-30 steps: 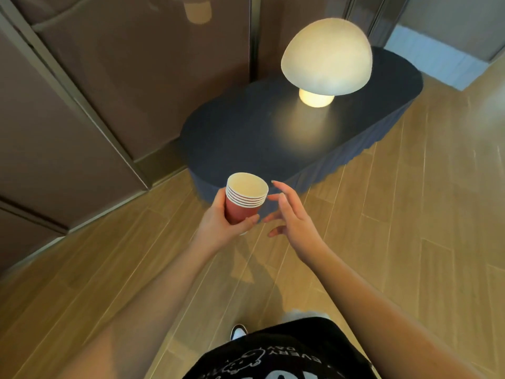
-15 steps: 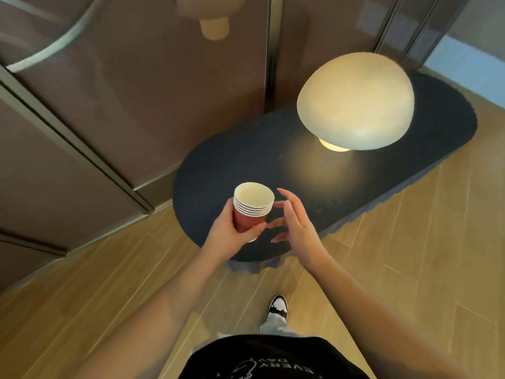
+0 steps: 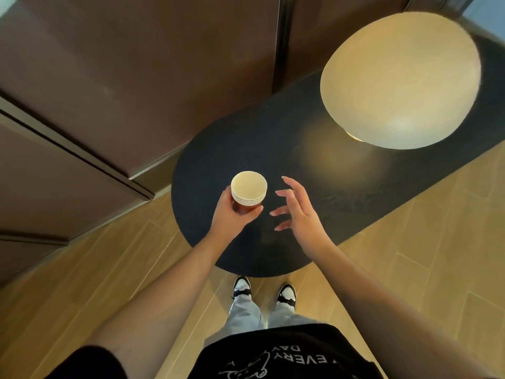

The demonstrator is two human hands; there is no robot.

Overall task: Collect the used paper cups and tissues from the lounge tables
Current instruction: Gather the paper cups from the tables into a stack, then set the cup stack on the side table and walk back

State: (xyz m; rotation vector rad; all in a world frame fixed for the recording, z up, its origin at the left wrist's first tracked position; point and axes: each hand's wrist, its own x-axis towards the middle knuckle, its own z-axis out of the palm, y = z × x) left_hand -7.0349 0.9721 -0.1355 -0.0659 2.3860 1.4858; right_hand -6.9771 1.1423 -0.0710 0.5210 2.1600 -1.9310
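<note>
A stack of several nested red paper cups (image 3: 248, 188) with cream insides is held upright over the near end of a dark oval lounge table (image 3: 224, 149). My left hand (image 3: 232, 214) grips the stack from below and the side. My right hand (image 3: 296, 209) hovers just right of the stack, fingers spread and relaxed, holding nothing and not touching the cups. No tissues show on the table.
A lit mushroom-shaped lamp (image 3: 400, 80) stands on the table's far right part. Brown wall panels (image 3: 136, 77) rise behind and to the left. Wooden floor (image 3: 426, 242) spreads right and below. My feet (image 3: 241, 287) stand at the table's near edge.
I have stepped up to the table, which now lies directly beneath my hands. My right hand has drawn a little away from the cup stack; my left still grips it.
</note>
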